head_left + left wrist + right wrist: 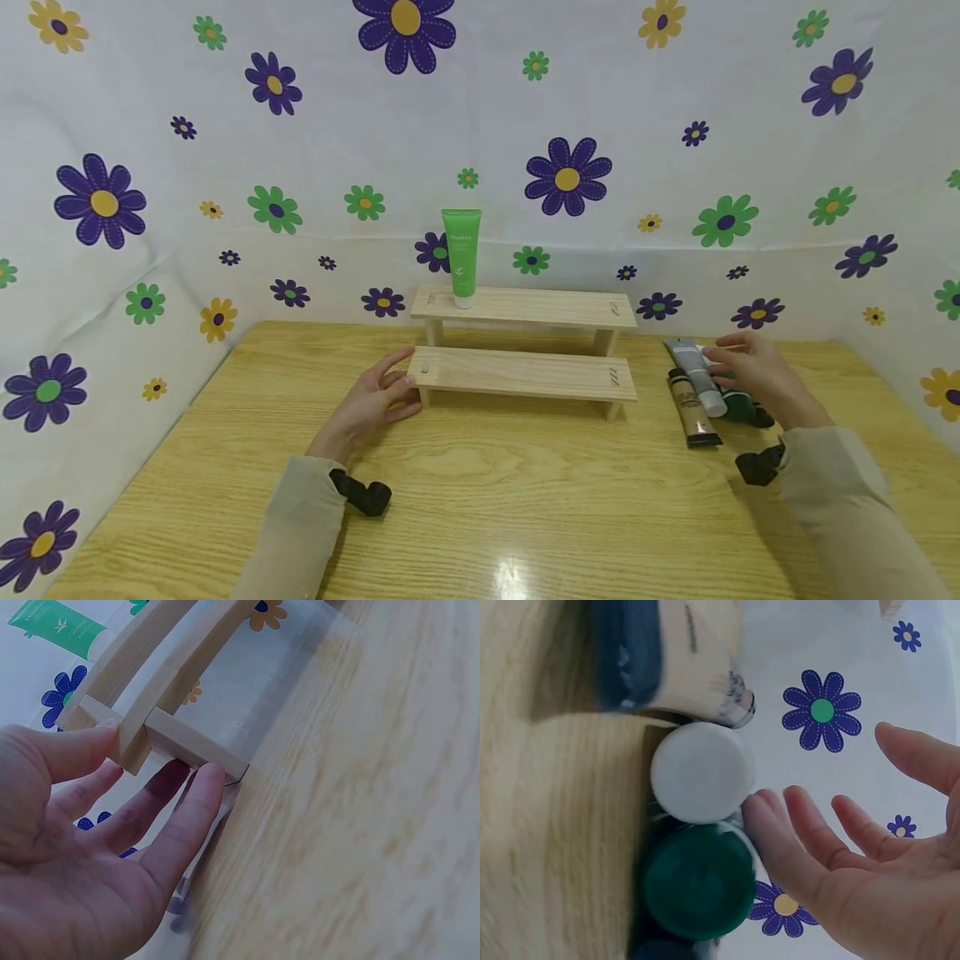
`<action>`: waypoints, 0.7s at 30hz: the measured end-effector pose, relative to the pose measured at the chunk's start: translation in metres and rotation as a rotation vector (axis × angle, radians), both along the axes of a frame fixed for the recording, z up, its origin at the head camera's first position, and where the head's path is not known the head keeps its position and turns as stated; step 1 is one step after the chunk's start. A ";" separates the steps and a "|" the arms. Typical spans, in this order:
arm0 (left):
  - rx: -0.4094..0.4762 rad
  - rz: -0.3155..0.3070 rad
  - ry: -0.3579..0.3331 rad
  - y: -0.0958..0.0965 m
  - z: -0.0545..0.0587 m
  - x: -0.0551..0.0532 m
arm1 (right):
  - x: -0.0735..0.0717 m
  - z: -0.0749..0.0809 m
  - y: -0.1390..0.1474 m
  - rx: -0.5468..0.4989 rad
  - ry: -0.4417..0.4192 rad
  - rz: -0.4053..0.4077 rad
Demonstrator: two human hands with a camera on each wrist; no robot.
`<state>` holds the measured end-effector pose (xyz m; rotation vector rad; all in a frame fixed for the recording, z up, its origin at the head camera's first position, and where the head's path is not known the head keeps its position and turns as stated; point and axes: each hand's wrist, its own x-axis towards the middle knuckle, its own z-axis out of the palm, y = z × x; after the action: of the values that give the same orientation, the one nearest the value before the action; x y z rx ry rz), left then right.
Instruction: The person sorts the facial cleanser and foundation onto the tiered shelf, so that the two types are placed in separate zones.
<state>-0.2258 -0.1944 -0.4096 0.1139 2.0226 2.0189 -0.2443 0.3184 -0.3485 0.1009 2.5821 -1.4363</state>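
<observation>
A two-tier pale wooden stand [521, 372] sits mid-table. My left hand [369, 403] grips the left end of its lower tier, thumb at the plank's end and fingers [196, 802] against the leg. On the upper tier a green squeeze tube [463, 254] stands upright on its white cap. My right hand [757, 375] reaches over a small heap of tubes, fingers spread and holding nothing. The heap has a grey tube [693, 371] with a white cap [702, 772], a tan tube [690, 404] with a black cap, and a dark tube with a green cap [700, 882], partly covered.
White cloth [480, 117] printed with purple, green and yellow flowers hangs behind the table and at both sides. The wood-grain table [480, 492] extends in front of the stand. Black wrist mounts [367, 493] stick out from both sleeves.
</observation>
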 end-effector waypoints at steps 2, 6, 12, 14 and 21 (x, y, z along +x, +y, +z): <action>0.001 0.001 0.000 0.000 0.000 0.000 | -0.001 0.001 0.001 0.015 -0.016 0.009; -0.001 0.002 0.001 -0.001 0.000 0.000 | -0.002 0.003 0.003 0.023 -0.035 0.039; 0.001 0.005 -0.002 -0.001 -0.001 0.000 | -0.004 0.001 0.000 0.026 -0.088 0.089; -0.001 0.004 -0.003 -0.001 0.000 0.001 | -0.005 0.000 0.000 0.024 -0.099 0.096; 0.005 0.002 0.000 0.000 0.000 0.000 | -0.010 -0.006 0.000 0.031 -0.113 0.121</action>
<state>-0.2260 -0.1947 -0.4094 0.1133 2.0187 2.0253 -0.2538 0.3181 -0.3546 0.0282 2.4739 -1.3099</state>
